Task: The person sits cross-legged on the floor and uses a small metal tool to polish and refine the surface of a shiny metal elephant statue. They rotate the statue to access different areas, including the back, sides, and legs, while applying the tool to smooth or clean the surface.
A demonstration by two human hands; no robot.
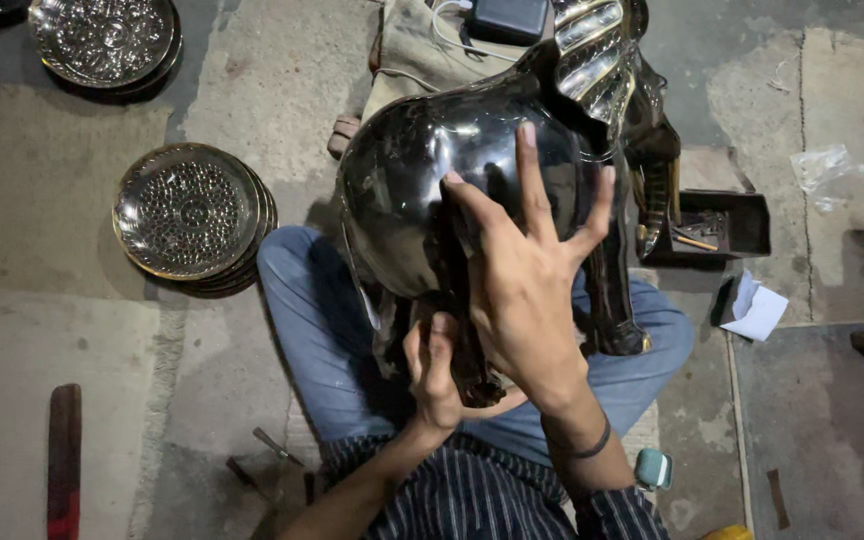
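Polished dark metal animal figure [432,190], one, large and hollow-looking with a ribbed silver-toned ear or wing piece at its upper right; rests across the lap of a seated person in blue jeans, on the concrete floor [42,330].

Right hand [527,290], one: palm laid flat on the figure's rounded flank, fingers [529,170] spread wide and pointing up, wrist bent back, dark band on the wrist.

Left hand [434,365], one: below the figure's belly, fingers curled narrowly around a leg or underside edge; exact grip partly hidden.

Embossed round metal plates: two stacks, one [192,215] just left of the knee, one [104,40] at the upper left.

Dark open box of small tools [717,225], one, right of the figure.

White folded paper [755,310], one, below the box.
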